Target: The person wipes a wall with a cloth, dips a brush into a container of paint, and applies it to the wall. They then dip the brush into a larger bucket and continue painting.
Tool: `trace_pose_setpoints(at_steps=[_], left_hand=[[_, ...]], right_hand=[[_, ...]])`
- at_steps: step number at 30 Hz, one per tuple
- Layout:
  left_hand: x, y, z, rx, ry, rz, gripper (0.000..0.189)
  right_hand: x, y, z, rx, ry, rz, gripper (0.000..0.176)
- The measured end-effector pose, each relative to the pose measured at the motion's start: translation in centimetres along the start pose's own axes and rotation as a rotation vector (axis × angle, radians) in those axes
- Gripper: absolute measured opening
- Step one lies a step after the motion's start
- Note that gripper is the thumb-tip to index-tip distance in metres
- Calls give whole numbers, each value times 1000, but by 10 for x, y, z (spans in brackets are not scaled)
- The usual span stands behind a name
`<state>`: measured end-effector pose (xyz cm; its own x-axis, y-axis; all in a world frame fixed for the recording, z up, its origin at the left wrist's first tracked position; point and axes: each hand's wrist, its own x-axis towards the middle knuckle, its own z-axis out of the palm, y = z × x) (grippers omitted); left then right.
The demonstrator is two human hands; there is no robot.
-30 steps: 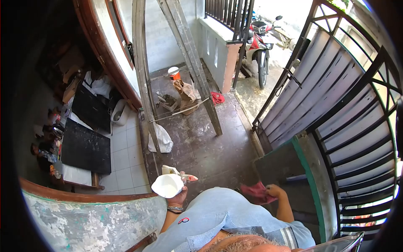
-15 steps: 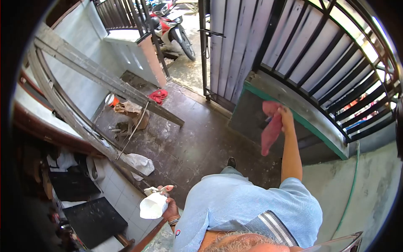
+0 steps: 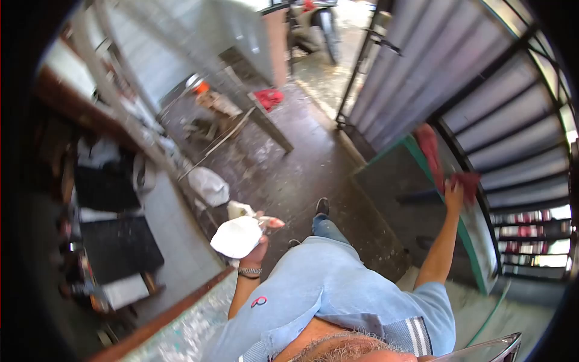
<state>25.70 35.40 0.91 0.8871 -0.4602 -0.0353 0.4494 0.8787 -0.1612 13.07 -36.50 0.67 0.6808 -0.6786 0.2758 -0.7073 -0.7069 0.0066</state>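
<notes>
My left hand (image 3: 254, 256) is wrapped round a white plastic container (image 3: 236, 237), held in front of my left side. A slim pale item with a reddish end (image 3: 275, 222) sticks out beside the container at my fingers, with a whitish piece (image 3: 239, 209) behind it; I cannot tell what these are. Out to the right, my right hand (image 3: 453, 196) is closed on a red cloth (image 3: 429, 154). The cloth hangs out on both sides of my fist. It overlaps the top of the low green-edged wall (image 3: 416, 148) and the foot of the barred fence.
A metal gate (image 3: 398, 72) stands at the entrance, with a motorcycle (image 3: 325, 30) outside. Slanting wooden beams (image 3: 265, 123) cross the left side. A white sack (image 3: 208, 186), another red cloth (image 3: 268, 99) and an orange-and-white container (image 3: 197, 84) lie on the floor. A green hose (image 3: 490, 317) runs at lower right.
My right hand has swung right with the red cloth, nearer the wall top and bars. The view has turned and my foot has stepped forward. My left hand still carries the white container.
</notes>
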Motion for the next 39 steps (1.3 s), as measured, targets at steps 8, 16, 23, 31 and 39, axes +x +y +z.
trace_pose_setpoints(at_steps=[8, 16, 23, 31, 39], left_hand=[[65, -39, 14, 50, 93, 120, 54], [135, -72, 25, 90, 89, 138, 53], [179, -93, 23, 62, 162, 71, 48], [232, -102, 23, 86, 173, 7, 52], [289, -92, 17, 73, 232, -67, 53]], right_hand=[[-27, -144, -34, 121, 422, -67, 69], [43, -197, -21, 108, 203, -169, 57], [71, -274, -27, 967, -28, -405, 42], [37, -306, 13, 1098, -790, -471, 44], [47, -301, 55, 812, -1026, -440, 45]])
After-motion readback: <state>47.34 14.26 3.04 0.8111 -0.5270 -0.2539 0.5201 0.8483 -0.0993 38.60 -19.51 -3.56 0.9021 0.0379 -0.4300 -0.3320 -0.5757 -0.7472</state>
